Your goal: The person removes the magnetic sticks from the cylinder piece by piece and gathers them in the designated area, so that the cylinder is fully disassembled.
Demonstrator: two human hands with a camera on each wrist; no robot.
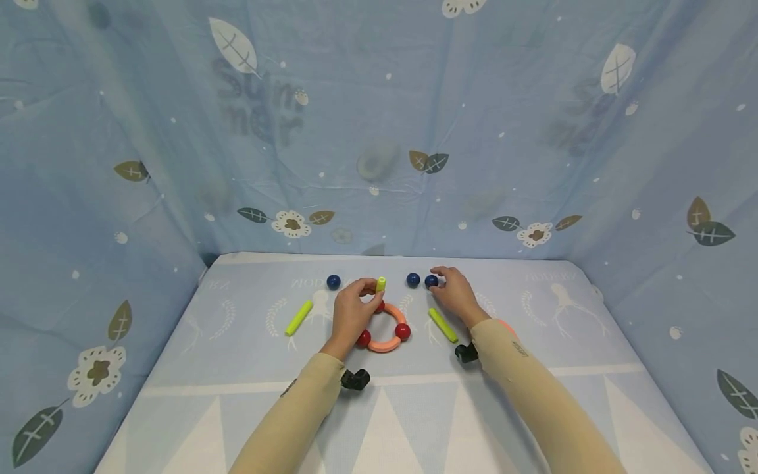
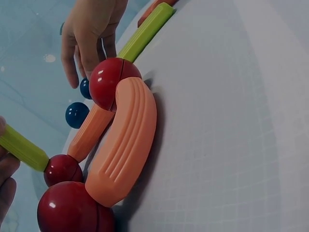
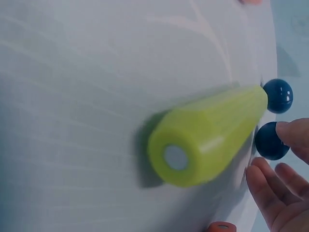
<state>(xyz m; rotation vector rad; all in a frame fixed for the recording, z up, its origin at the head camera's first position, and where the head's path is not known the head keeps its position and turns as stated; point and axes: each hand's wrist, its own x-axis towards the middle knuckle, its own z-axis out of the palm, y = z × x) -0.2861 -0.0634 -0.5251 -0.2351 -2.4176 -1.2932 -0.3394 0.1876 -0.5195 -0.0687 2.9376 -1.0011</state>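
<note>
My left hand pinches a yellow-green stick between thumb and fingers. In the left wrist view the stick's lower end meets a small-looking red ball at the far side of a ring. The ring joins red balls with curved orange pieces; my left hand hides its left side. Farther right, my right hand has thumb and fingers around a dark blue ball. Its thumb lies on that ball in the right wrist view. A second blue ball sits just left of it.
Another blue ball and a yellow-green stick lie left of the ring. One more yellow-green stick lies beside my right wrist. An orange piece shows partly behind the right sleeve. Patterned blue cloth hangs behind the table.
</note>
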